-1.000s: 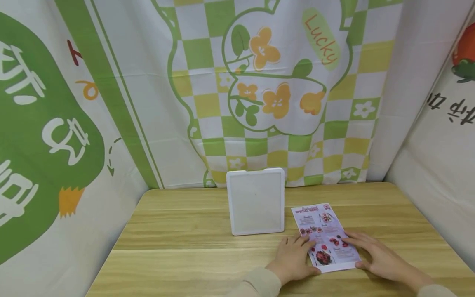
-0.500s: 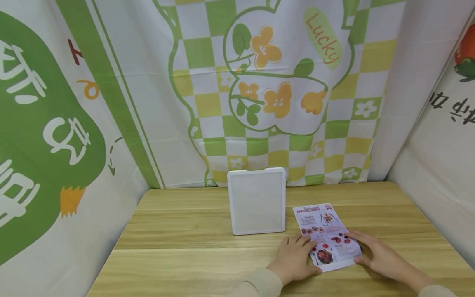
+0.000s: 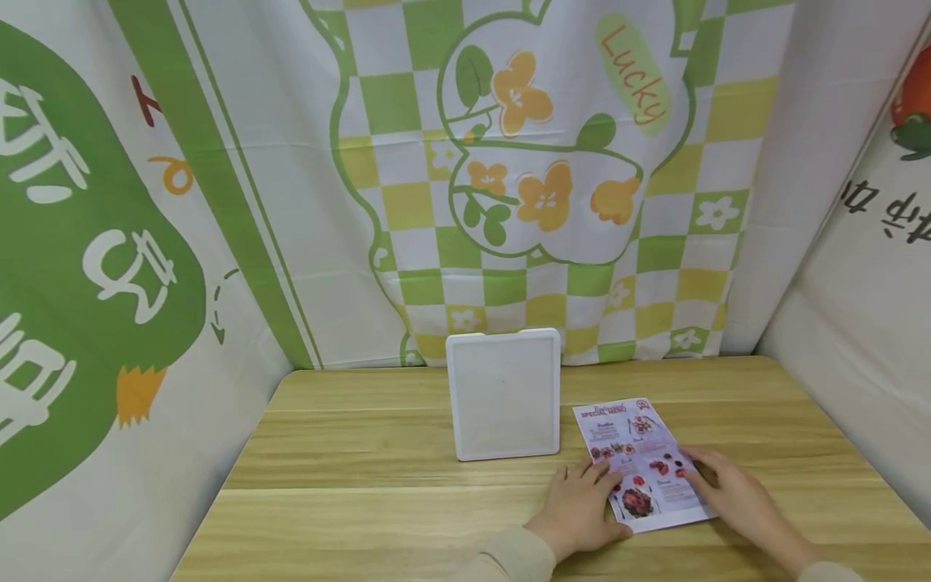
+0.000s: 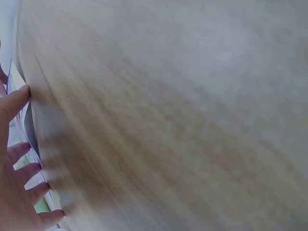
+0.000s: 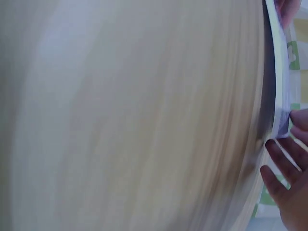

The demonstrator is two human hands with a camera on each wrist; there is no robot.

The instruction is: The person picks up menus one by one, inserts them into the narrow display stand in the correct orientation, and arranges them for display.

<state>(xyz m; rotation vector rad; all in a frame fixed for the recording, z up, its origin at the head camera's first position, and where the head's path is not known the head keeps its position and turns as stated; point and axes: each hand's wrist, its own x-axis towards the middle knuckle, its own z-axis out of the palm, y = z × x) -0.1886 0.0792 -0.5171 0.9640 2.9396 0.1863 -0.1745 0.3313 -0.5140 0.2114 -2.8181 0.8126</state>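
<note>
A printed sheet headed "SPECIAL MENU" (image 3: 655,473), with food pictures, lies on the wooden table. My left hand (image 3: 578,505) rests along its left edge, fingertips over the margin and thumb by the near left corner. At the right side, my right hand (image 3: 742,501) pinches the menu's edge, thumb on top and fingers beneath. In the right wrist view, the menu (image 5: 283,96) shows edge-on with a dark gap below it, the right hand (image 5: 291,168) at its end. The left wrist view shows the left hand (image 4: 19,178) with fingers spread, tips down at the sheet's side.
A white rectangular board (image 3: 505,396) with a raised rim stands upright, left of the menu. The wooden table (image 3: 349,453) reaches back to a green and yellow checkered curtain (image 3: 524,299). Printed cloth walls (image 3: 225,202) close in both sides.
My right hand let the near right part of the menu bow up, then shifted its thumb onto the sheet; the near right corner now lies flatter. The left hand has stayed in place.
</note>
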